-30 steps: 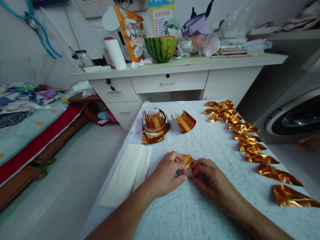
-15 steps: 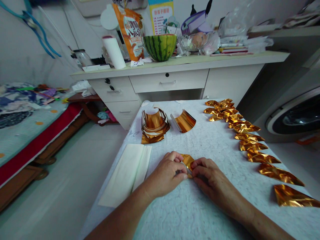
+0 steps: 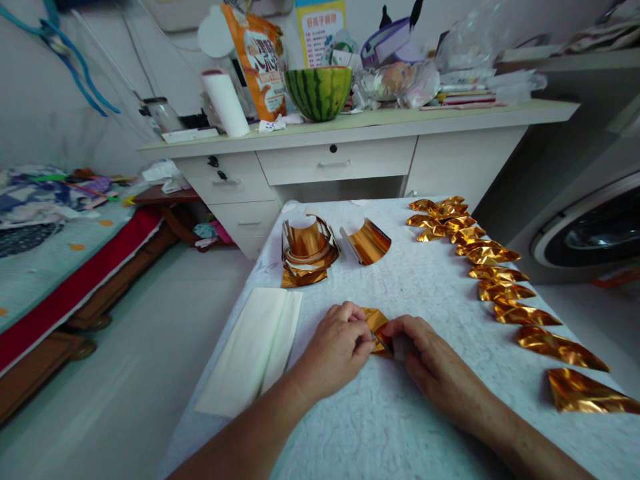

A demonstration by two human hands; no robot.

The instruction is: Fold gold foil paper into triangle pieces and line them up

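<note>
In the head view a small sheet of gold foil paper (image 3: 376,321) lies partly folded on the cloth-covered table between my hands. My left hand (image 3: 343,343) pinches its left edge, thumb and fingers closed. On the other side my right hand (image 3: 430,357) grips the right edge with bent fingers; its thumb is slightly blurred. Fingers cover parts of the foil's edges. Beyond my hands stand a curled stack of gold foil sheets (image 3: 306,243) and a single curled gold sheet (image 3: 370,241). Several folded gold foil pieces (image 3: 500,291) form a line along the table's right side.
Folded white paper (image 3: 245,350) lies left of my left forearm. Behind the table (image 3: 345,433) is a white desk (image 3: 300,160) bearing a half watermelon (image 3: 320,93), an orange bag (image 3: 260,63) and a paper roll (image 3: 226,103). A washing machine (image 3: 595,153) stands right, a bed (image 3: 95,247) left.
The fingers of my right hand have shifted slightly on the foil, its thumb now farther from the left hand. More of the gold surface shows between my hands. My left hand has barely moved.
</note>
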